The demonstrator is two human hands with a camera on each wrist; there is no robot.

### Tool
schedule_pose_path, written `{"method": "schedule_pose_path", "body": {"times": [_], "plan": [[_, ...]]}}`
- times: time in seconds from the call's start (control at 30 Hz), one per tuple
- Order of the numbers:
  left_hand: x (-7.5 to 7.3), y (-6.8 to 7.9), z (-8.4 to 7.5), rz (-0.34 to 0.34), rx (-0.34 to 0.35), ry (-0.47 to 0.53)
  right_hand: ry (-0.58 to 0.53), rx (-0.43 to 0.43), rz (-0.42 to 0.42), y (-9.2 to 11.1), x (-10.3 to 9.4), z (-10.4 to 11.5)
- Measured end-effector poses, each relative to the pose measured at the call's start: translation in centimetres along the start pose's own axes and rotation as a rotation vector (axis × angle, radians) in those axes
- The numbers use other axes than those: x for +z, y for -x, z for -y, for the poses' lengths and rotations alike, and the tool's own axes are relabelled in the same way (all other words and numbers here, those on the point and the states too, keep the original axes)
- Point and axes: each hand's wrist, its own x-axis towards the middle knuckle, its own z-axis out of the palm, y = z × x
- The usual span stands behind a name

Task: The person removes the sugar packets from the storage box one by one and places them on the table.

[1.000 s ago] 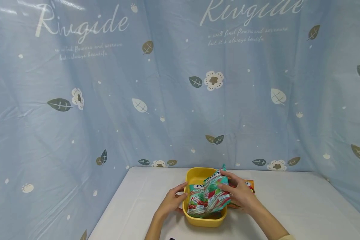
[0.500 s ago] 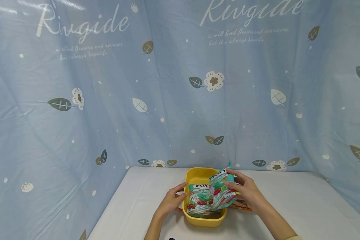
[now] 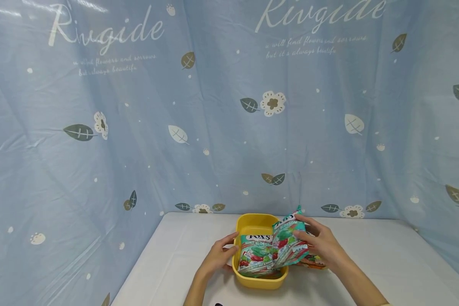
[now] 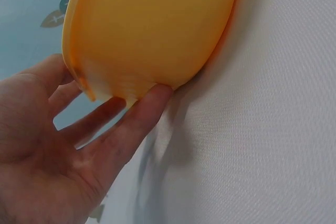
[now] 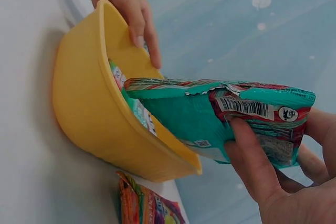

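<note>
My right hand (image 3: 325, 244) holds a teal bag of candy (image 3: 289, 240) by its right side, tilted over the right rim of a yellow plastic tub (image 3: 258, 282). In the right wrist view the fingers pinch this candy bag (image 5: 184, 114), its barcode facing the camera. A second teal bag, marked Fox's Mint Blossom (image 3: 255, 255), lies inside the tub. My left hand (image 3: 218, 255) grips the tub's left wall. Its fingertips (image 5: 137, 40) reach over the rim in the right wrist view, and in the left wrist view a digit presses the tub's outer wall (image 4: 152, 30).
An orange-red packet (image 3: 313, 261) lies on the white tabletop (image 3: 375, 255) just right of the tub, partly hidden by the right hand and bag. Behind the table hangs a blue patterned curtain (image 3: 222, 127). A small dark object (image 3: 219, 304) shows at the bottom edge.
My right hand has moved rightward with the candy bag, from over the tub's middle to its right rim, uncovering more of the bag inside. The left hand stays at the tub.
</note>
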Motion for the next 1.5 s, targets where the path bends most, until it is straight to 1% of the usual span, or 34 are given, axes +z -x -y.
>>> {"method": "schedule_pose_path", "body": {"times": [0.17,0.23,0.37,0.47,0.5,0.57,0.67,0.8,0.87,0.93,1.07,1.2,1.3,1.43,1.5], "plan": [[0.0,0.1,-0.2,0.0,0.0,-0.004,-0.054,-0.022,0.033,0.2,-0.8,-0.2],[0.0,0.1,-0.2,0.003,0.003,-0.004,-0.12,-0.022,0.052,0.0,-0.8,-0.3],[0.1,0.1,0.0,0.01,-0.003,0.002,-0.213,-0.036,0.076,-0.2,-0.8,-0.5],[0.1,0.0,0.1,0.009,-0.01,0.005,-0.221,-0.048,0.075,-0.4,-0.8,-0.5],[0.1,0.0,0.1,0.008,-0.01,0.004,-0.219,-0.039,0.068,-0.5,-0.7,-0.5],[0.1,0.0,0.0,0.004,-0.012,-0.001,-0.197,-0.019,0.053,-0.7,-0.5,-0.6],[0.0,-0.1,0.0,0.004,-0.009,-0.007,-0.11,0.0,0.007,-1.1,-0.1,-0.9],[0.0,-0.1,0.0,0.004,-0.013,-0.011,0.12,-0.069,-0.02,-1.5,0.7,-1.3],[0.1,0.0,0.0,0.005,-0.02,-0.012,0.2,-0.113,-0.017,-1.4,1.2,-1.5],[0.1,0.0,0.1,0.004,-0.03,-0.013,0.248,-0.141,-0.005,-1.3,1.7,-1.5],[0.1,0.0,0.1,0.001,-0.042,-0.013,0.297,-0.138,0.006,-1.0,2.4,-1.4],[0.2,0.0,0.1,-0.005,-0.043,-0.016,0.337,-0.157,0.032,-0.9,2.7,-1.4],[0.2,-0.1,0.1,-0.009,-0.035,-0.02,0.307,-0.176,0.076,-0.9,2.4,-1.4],[0.2,-0.1,0.1,-0.011,-0.032,-0.026,0.211,-0.147,0.132,-0.7,1.8,-1.2],[0.2,-0.1,0.1,-0.01,-0.031,-0.026,0.185,-0.131,0.142,-0.6,1.4,-1.0]]}}
